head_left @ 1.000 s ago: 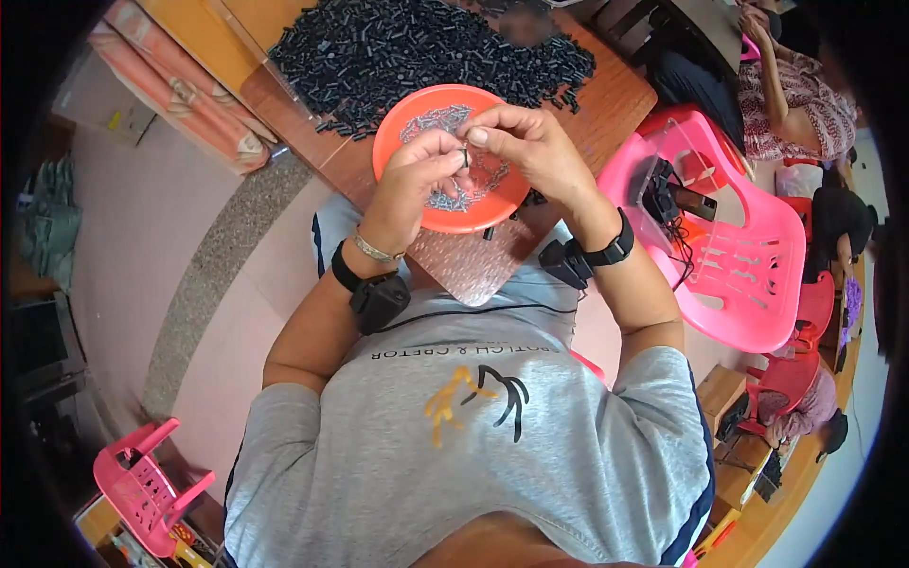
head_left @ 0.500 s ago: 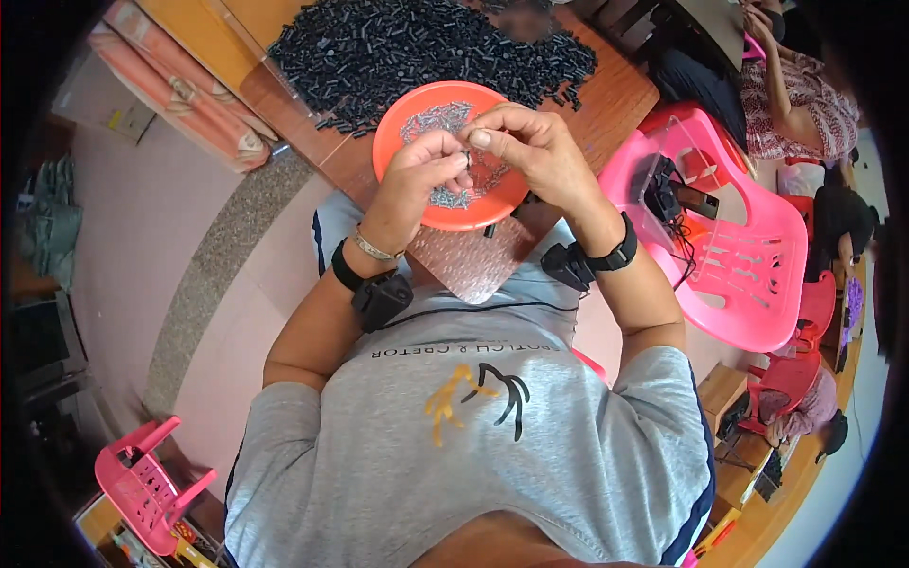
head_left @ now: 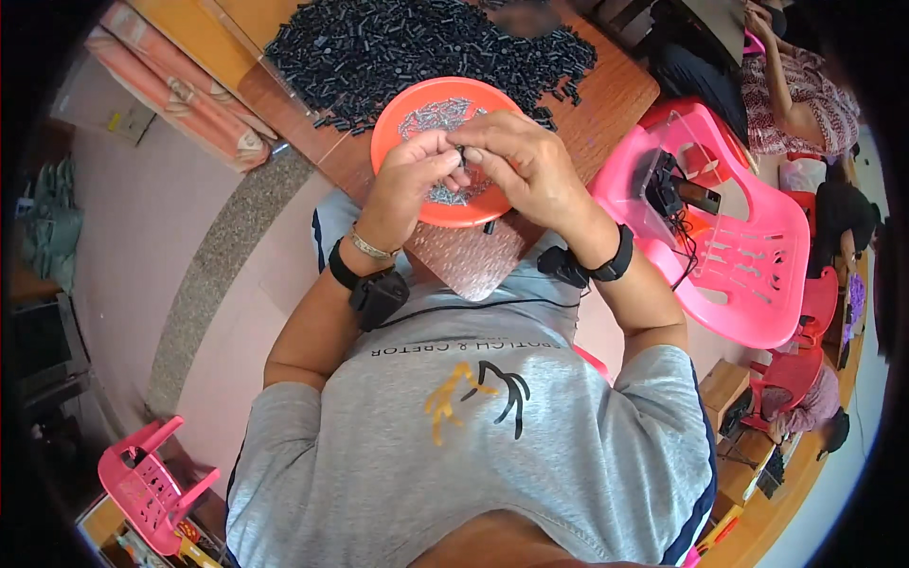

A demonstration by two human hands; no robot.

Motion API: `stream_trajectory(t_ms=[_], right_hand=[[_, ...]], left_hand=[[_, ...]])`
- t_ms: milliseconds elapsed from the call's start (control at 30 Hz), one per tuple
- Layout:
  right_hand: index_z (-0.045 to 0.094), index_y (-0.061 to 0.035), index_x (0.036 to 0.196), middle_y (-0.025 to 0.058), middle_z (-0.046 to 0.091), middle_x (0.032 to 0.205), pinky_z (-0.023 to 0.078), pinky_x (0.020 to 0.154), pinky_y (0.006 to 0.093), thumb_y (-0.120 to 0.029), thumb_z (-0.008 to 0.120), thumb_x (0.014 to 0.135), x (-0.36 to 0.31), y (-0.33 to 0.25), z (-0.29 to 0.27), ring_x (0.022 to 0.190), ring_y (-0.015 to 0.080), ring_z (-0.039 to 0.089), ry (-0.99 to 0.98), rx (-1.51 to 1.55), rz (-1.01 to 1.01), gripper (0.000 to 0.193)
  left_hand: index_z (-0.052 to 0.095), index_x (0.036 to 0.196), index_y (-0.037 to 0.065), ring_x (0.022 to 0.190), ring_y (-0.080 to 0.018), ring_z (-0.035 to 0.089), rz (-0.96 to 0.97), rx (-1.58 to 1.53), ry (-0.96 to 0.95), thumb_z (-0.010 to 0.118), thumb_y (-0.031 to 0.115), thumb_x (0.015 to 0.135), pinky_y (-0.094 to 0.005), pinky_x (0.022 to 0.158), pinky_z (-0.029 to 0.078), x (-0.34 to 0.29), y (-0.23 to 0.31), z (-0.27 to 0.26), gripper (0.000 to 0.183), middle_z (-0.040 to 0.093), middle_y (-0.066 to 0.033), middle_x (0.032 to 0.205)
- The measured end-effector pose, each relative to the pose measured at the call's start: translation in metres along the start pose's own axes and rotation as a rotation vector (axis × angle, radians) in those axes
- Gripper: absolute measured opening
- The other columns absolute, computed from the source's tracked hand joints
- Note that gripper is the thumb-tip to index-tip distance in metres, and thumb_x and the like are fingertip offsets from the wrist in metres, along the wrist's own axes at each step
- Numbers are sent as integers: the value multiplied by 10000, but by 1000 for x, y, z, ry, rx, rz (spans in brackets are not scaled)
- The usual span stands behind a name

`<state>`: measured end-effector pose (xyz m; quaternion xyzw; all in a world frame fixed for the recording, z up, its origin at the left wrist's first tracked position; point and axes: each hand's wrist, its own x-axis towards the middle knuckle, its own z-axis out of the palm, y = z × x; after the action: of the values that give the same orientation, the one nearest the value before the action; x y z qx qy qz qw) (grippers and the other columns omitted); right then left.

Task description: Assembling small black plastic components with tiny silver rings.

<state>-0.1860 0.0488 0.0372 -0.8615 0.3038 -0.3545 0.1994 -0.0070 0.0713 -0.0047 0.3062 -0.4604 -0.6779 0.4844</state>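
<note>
Over an orange-red plastic bowl (head_left: 385, 133), both my hands meet fingertip to fingertip. My left hand (head_left: 415, 178) is closed in a pinch on a small black cylindrical piece (head_left: 462, 157). Thumb and forefinger of my right hand (head_left: 526, 161) are pressed together against the same piece; whether a metal pin sits between them is hidden. Inside the bowl lie many small silver metal pins or screws (head_left: 437, 115). Behind it spreads a large heap of short black cylindrical pieces (head_left: 407, 47).
The bowl stands near the corner of a brown wooden table (head_left: 615, 95). One black piece (head_left: 490, 227) lies beside the bowl's near rim. At right is a pink plastic chair (head_left: 757, 284) holding black devices and cables (head_left: 677, 194). Other people (head_left: 800, 104) sit farther right.
My right hand has turned and come down and left, closing its fingers onto the black piece at my left fingertips. My left hand stays nearly in place.
</note>
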Motion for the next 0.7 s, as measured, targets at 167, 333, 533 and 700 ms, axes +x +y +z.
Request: stream_trajectory(t_ms=[167, 333, 533, 700], right_hand=[[641, -63, 1032, 98, 628, 923, 513, 706, 341, -117, 710, 726, -5, -11, 1, 830, 264, 631, 61, 53, 31, 318], [639, -71, 990, 90, 625, 941, 517, 705, 334, -80, 745, 668, -9, -7, 5, 839, 249, 630, 117, 56, 24, 339], [640, -77, 962, 76, 623, 930, 520, 694, 318, -68, 748, 647, -10, -7, 5, 814, 230, 626, 133, 53, 27, 334], [641, -85, 934, 65, 627, 925, 521, 685, 321, -72, 748, 635, -11, -9, 4, 812, 231, 627, 138, 1, 30, 317]], left_hand=[[571, 1029, 6, 805, -88, 551, -17, -73, -36, 477, 175, 909, -234, 734, 443, -1, 7, 6, 228, 585, -24, 884], [570, 1028, 9, 825, -96, 548, -30, -101, -97, 479, 188, 909, -242, 744, 442, 0, 3, 3, 234, 580, -30, 915], [572, 1010, 16, 820, -95, 548, -46, -152, -96, 488, 201, 898, -241, 737, 441, 1, -1, 5, 232, 580, -27, 912], [575, 991, 23, 812, -90, 547, -81, -144, -99, 482, 187, 897, -241, 733, 439, 2, -5, 4, 210, 578, -22, 895]])
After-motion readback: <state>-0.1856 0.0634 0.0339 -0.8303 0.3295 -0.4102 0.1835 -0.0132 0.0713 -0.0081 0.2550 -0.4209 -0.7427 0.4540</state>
